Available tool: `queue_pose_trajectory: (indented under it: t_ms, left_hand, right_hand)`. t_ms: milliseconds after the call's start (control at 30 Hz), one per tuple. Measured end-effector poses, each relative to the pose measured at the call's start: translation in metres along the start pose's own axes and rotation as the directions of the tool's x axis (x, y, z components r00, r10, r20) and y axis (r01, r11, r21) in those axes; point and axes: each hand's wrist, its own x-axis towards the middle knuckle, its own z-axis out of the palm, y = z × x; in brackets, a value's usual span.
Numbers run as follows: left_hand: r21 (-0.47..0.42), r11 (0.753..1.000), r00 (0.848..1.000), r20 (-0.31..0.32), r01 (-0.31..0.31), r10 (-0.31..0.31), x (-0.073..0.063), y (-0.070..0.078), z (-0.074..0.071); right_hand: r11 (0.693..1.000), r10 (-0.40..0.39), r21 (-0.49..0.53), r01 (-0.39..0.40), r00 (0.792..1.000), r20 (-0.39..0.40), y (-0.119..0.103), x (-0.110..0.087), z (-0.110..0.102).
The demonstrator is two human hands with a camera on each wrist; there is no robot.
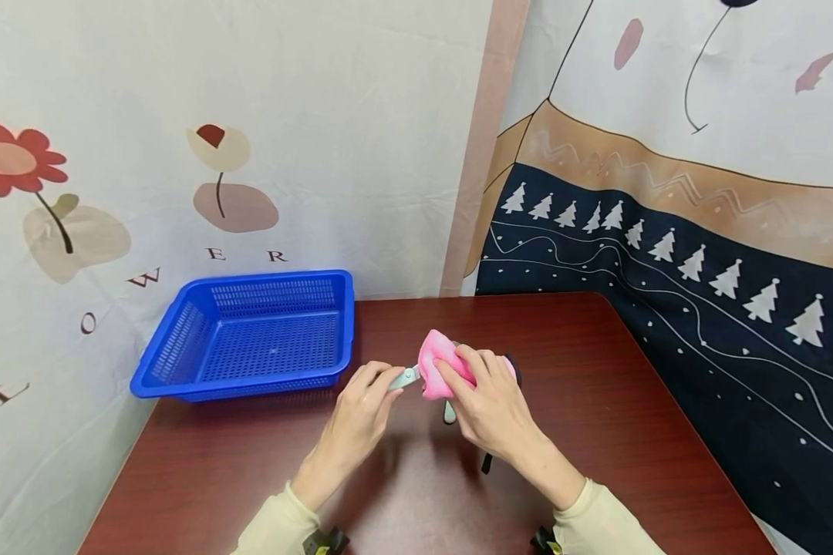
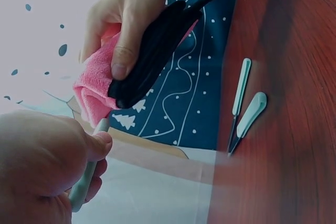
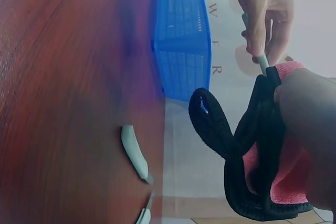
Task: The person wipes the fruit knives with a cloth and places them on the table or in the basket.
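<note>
My left hand (image 1: 357,408) grips the pale green handle (image 1: 406,378) of a utensil, seen closer as a rounded handle (image 2: 84,184) in the left wrist view. A pink cloth (image 1: 433,366) with black edging (image 3: 270,145) and a black hanging loop (image 3: 210,121) covers the utensil's other end, so its kind is hidden. My right hand (image 1: 489,401) holds this cloth, its thumb pressing on the folds. Both hands are raised over the table. Below lie two more utensils with pale green handles, one slim (image 2: 241,87) and one broader (image 2: 252,114).
A blue perforated plastic basket (image 1: 243,280) stands at the table's back left. The reddish-brown wooden table (image 1: 548,331) meets printed fabric hangings at the back and right, a pale one (image 1: 361,154) and one with dark blue (image 1: 569,266).
</note>
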Motion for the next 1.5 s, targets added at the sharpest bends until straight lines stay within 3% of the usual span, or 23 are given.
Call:
queue_pose_trajectory:
  t_ms: [600, 967, 1200, 1500]
  left_hand:
    - [0.009, 1.0, 1.0, -0.006, 0.018, -0.018, -0.004, -0.002, 0.0]
    - [0.022, 0.999, 0.999, -0.016, 0.03, -0.029, -0.004, -0.003, -0.002]
    - [0.031, 0.999, 0.999, -0.014, 0.033, -0.033, -0.004, -0.002, -0.001]
    - [0.028, 0.999, 1.0, 0.0, 0.028, -0.028, -0.002, -0.001, 0.0]
  right_hand:
    - [0.995, 0.096, -0.014, -0.096, 0.995, 0.017, 0.024, -0.004, -0.002]
    - [0.985, 0.174, 0.005, -0.174, 0.984, -0.033, 0.04, -0.005, -0.006]
    - [0.994, 0.107, 0.03, -0.105, 0.993, -0.046, 0.021, -0.002, -0.007]
    - [0.999, -0.039, 0.018, 0.04, 0.998, -0.045, -0.01, 0.001, -0.002]
